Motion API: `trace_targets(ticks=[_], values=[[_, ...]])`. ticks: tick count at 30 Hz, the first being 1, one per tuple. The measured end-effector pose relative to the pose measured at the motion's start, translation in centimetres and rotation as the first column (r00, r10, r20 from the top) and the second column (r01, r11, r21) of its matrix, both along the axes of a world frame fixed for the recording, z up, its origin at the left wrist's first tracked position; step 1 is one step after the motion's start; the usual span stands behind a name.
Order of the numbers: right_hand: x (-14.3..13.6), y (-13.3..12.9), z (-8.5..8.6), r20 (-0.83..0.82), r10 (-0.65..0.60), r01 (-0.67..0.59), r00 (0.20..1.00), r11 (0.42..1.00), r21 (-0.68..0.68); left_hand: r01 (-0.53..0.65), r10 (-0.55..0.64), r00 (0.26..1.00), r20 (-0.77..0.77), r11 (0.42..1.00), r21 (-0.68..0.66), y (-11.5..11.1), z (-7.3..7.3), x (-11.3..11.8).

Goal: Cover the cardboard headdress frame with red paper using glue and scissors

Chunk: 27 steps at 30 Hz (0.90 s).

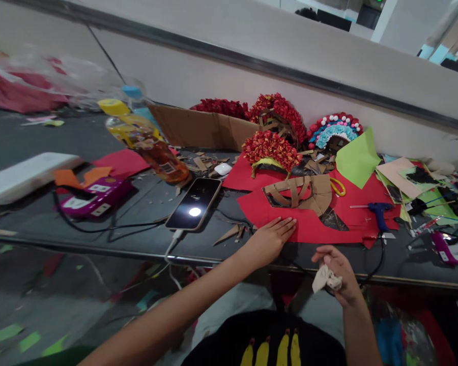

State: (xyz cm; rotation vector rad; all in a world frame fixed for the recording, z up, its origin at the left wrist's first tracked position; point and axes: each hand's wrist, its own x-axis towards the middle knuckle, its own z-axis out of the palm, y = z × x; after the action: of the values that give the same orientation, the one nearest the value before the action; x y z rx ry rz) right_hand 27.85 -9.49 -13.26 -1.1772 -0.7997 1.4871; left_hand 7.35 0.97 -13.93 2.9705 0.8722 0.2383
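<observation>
My left hand (275,238) lies flat with fingers stretched out on a large sheet of red paper (309,231) near the table's front edge. Just beyond it, a curved cardboard frame with crossing strips (320,195) rests on the red paper. My right hand (339,272) is raised in front of the edge, its fingers curled around a crumpled off-white tissue or cloth (327,278). To the right of the frame lies a blue glue gun (380,213), with yellow-handled scissors (338,186) partly showing behind the frame.
A phone (194,203) on a cable, a tilted-looking drink bottle (152,147) and a purple power strip (97,195) occupy the left side. Red ruffled pieces (273,150) and a blue-and-red beaded piece (336,133) stand behind. Cardboard scraps and coloured paper (359,157) lie around.
</observation>
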Motion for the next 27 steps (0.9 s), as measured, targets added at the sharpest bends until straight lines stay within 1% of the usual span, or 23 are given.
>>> trace_targets(ticks=[2, 4, 5, 7, 11, 13, 15, 16, 18, 20, 22, 24, 27], values=[[0.1, 0.7, 0.3, 0.157, -0.079, 0.071, 0.984, 0.996, 0.055, -0.018, 0.018, 1.000, -0.001, 1.000, 0.009, -0.3, 0.0, 0.3], [0.0, 1.3, 0.4, 0.327, -0.165, 0.132, 0.930, 0.984, 0.120, -0.035, 0.035, 0.999, 0.011, 0.999, 0.015, -0.6, 0.1, 0.7], [-0.1, 1.6, 0.5, 0.386, -0.189, 0.142, 0.903, 0.979, 0.146, -0.036, 0.036, 0.999, 0.020, 0.999, 0.013, -0.6, 0.2, 1.1], [-0.4, 2.1, 0.3, 0.434, -0.211, 0.146, 0.876, 0.973, 0.179, -0.015, 0.015, 0.999, 0.036, 1.000, -0.008, -0.5, 0.3, 1.8], [-0.5, 2.4, -0.4, 0.404, -0.242, 0.178, 0.882, 0.966, 0.189, 0.077, -0.074, 0.997, 0.030, 0.991, -0.113, 0.6, -0.2, 3.0], [-0.1, 2.3, -0.9, 0.380, -0.240, 0.191, 0.893, 0.968, 0.165, 0.093, -0.092, 0.996, 0.015, 0.981, -0.168, 1.2, -0.3, 3.2], [0.4, 2.0, -1.3, 0.343, -0.231, 0.200, 0.911, 0.972, 0.123, 0.092, -0.086, 0.996, 0.038, 0.974, -0.205, 1.5, 0.1, 3.3], [0.6, 1.9, -1.5, 0.316, -0.229, 0.208, 0.920, 0.973, 0.101, 0.101, -0.086, 0.993, 0.075, 0.970, -0.220, 1.5, 0.5, 3.4], [1.1, 1.6, -1.7, 0.254, -0.238, 0.230, 0.937, 0.971, 0.063, 0.142, -0.090, 0.974, 0.206, 0.956, -0.257, 1.8, 1.4, 3.8], [1.4, 1.5, -1.9, 0.200, -0.266, 0.261, 0.943, 0.964, 0.049, 0.195, -0.069, 0.931, 0.359, 0.925, -0.326, 2.4, 2.3, 4.5], [1.6, 1.4, -2.0, 0.168, -0.289, 0.283, 0.942, 0.957, 0.058, 0.251, -0.038, 0.889, 0.456, 0.874, -0.416, 3.5, 2.5, 5.2], [1.6, 1.4, -1.9, 0.153, -0.292, 0.285, 0.944, 0.956, 0.067, 0.301, -0.041, 0.875, 0.482, 0.826, -0.476, 4.7, 2.3, 5.8], [1.8, 1.3, -1.8, 0.145, -0.251, 0.248, 0.957, 0.968, 0.041, 0.355, -0.092, 0.872, 0.480, 0.794, -0.493, 5.8, 1.7, 6.3]])
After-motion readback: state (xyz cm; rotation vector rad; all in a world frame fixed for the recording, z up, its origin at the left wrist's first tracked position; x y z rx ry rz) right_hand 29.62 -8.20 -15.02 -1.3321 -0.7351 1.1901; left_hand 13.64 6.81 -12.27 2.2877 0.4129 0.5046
